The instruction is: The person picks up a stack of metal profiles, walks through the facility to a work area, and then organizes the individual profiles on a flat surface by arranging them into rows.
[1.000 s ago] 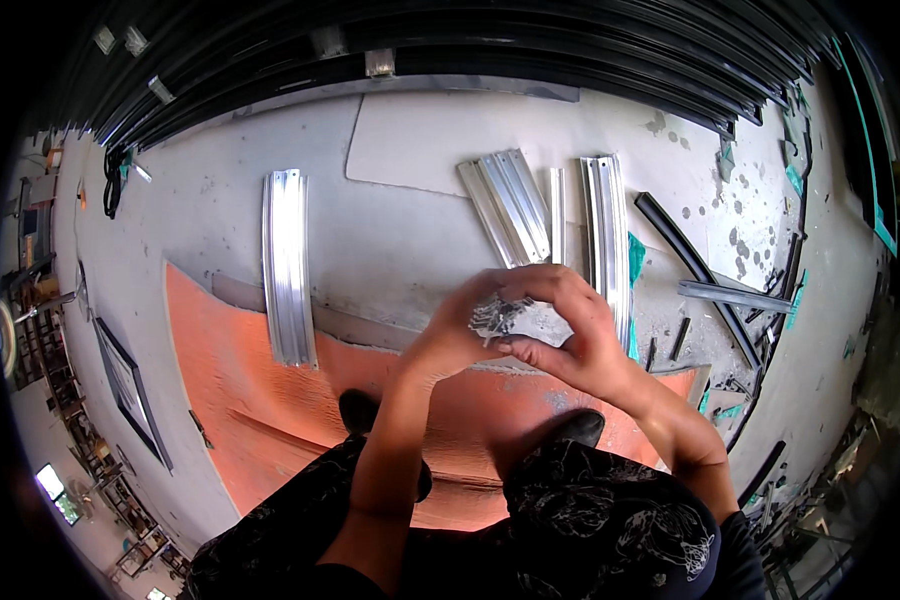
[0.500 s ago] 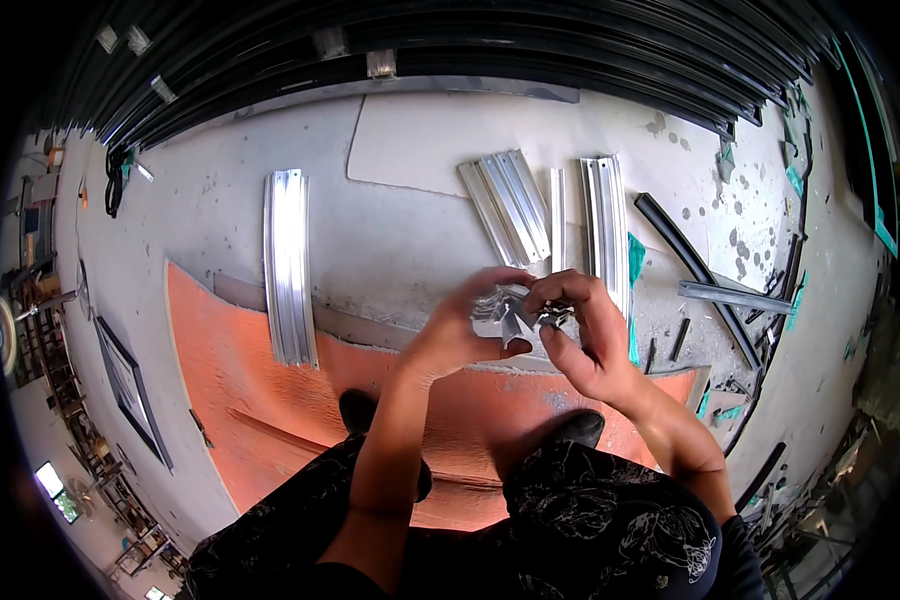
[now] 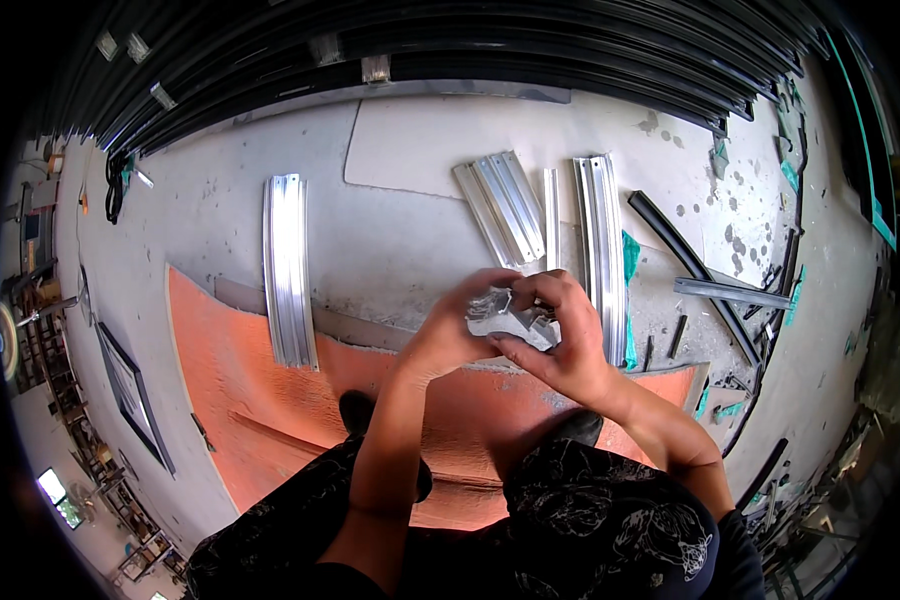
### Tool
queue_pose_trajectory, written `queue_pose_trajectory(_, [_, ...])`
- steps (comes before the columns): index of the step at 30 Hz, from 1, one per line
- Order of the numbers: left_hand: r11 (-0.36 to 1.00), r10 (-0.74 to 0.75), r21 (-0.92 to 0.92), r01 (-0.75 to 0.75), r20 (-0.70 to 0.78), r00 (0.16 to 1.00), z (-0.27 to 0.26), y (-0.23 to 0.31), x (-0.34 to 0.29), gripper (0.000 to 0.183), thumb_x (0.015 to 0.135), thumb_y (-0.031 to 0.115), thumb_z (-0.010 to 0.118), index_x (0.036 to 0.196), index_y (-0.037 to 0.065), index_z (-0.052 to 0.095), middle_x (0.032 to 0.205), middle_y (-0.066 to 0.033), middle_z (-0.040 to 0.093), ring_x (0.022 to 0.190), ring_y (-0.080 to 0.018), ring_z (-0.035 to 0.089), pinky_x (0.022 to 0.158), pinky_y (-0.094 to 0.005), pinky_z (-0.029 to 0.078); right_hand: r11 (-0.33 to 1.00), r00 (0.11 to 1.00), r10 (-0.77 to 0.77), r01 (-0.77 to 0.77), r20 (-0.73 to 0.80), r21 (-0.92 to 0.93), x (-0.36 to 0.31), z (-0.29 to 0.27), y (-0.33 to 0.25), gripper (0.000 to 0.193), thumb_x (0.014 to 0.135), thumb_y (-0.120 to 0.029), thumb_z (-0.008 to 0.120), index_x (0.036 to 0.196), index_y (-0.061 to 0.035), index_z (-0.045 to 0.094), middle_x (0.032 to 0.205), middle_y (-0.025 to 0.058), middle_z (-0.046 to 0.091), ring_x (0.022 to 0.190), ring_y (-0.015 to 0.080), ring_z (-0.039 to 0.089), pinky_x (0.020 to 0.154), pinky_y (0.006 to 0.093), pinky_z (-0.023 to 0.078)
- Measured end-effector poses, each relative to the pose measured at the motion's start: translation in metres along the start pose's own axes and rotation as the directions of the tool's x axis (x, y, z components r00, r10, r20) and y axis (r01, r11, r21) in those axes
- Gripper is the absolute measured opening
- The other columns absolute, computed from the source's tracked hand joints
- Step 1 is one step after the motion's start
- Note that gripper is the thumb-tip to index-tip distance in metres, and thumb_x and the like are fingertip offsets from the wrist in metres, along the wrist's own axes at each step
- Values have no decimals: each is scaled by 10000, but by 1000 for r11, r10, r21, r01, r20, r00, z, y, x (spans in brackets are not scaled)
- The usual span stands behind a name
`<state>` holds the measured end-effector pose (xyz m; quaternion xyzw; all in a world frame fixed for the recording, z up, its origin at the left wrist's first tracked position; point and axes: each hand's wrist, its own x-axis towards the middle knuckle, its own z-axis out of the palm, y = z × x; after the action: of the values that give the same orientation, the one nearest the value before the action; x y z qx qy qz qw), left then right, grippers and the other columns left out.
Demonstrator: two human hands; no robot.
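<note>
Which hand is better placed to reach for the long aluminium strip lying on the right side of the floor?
Right, probably. The right hand sits just beside the long aluminium strip, while the left hand is farther from it. Both hands grip a small metal piece, so one would have to let go first.

Person, own body as seen from above: left hand point(image 3: 448, 335) and right hand point(image 3: 567, 345) bare, no gloves, rings or watch; forearms bare to the elbow; black garment with a pale, fine floral-like print over lap and knees; dark shoes, one partly hidden
</note>
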<state>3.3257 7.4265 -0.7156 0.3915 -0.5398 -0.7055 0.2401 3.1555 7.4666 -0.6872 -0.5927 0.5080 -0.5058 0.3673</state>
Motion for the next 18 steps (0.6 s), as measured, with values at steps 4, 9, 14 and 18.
queue_pose_trajectory(4, [998,-8,57,7,13,1000,0,7,1,710,605,-37,794,1247,80,513,1166,-39,598,1067,-135,560,914,-292,470,997,995,-64,67,70,-43,5,-4,-2,442,607,-27,795,1003,-43,597,930,110,567,844,284,574,733,365,471])
queue_pose_trajectory(9, [990,-103,100,102,4,995,2,14,2,690,609,-23,797,1232,60,513,1144,-35,605,1033,-128,574,884,-283,485,989,992,-127,126,-7,-81,6,-2,1,414,590,-30,802,940,-51,584,934,108,556,855,282,566,739,367,469])
queue_pose_trajectory(14, [996,-61,65,62,-25,998,1,11,2,638,616,3,806,1194,55,542,1121,-59,624,1027,-169,594,880,-311,492,992,992,-122,121,-13,-36,9,-1,1,369,603,15,761,896,-42,544,909,107,565,840,279,566,734,357,467])
queue_pose_trajectory(18, [998,-20,63,21,-12,1000,-4,6,2,657,627,19,819,1219,59,536,1134,-57,621,1049,-174,584,895,-315,485,993,994,-106,105,10,54,7,-1,4,326,645,67,690,910,-39,531,882,107,583,828,279,576,737,337,470])
